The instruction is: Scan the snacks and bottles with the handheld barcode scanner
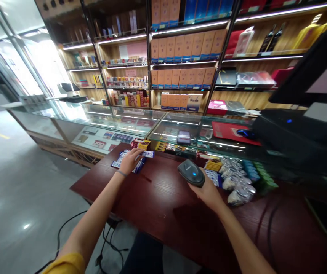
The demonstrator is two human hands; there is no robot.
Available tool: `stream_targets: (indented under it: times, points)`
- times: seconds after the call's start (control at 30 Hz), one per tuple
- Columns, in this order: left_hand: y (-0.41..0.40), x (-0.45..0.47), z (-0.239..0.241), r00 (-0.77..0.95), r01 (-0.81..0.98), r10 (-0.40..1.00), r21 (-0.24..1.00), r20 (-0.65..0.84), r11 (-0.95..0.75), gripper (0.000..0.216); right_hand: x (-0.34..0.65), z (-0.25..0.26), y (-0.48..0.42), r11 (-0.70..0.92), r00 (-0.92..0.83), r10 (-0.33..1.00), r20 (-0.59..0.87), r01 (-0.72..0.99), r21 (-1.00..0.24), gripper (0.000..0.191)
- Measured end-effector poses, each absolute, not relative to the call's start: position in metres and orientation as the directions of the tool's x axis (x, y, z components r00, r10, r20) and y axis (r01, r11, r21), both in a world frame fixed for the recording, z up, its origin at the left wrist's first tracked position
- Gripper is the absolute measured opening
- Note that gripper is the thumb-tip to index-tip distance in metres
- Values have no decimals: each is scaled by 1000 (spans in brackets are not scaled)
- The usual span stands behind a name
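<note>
In the head view, my right hand [209, 192] is closed around a dark barcode scanner [191, 172] with a lit blue light. The scanner is above the table, its head turned away from me. Farther left, my left hand [129, 161] reaches over a pile of blue-and-white packets [138, 167] lying flat. Its fingertips close on one slim blue-and-white packet [148, 154] that sticks out to the right. The palm hides part of the pile. Just behind that hand stand red and yellow packets [140, 144].
The dark red table [157, 198] carries several clear jars with silver lids [239, 194], blue cans [250, 171], green cans [265, 177] and more blue-and-white packets [213, 177] on the right. A glass display counter [169, 127] runs behind it. A dark monitor [303, 76] stands at right; cables [106, 243] lie below.
</note>
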State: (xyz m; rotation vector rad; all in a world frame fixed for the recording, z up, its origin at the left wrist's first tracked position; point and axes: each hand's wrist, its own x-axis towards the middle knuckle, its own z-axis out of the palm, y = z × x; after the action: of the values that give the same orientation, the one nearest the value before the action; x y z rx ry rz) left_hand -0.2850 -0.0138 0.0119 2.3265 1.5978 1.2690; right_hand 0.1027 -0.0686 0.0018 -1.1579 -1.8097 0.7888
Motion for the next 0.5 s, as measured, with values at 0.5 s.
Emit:
stream_targets:
  times: [0.5]
  points:
    - [-15,-363,-30,183,882,887,327,425,-339,36,66,-11,-74,385,-359,907,219,499,-777,39]
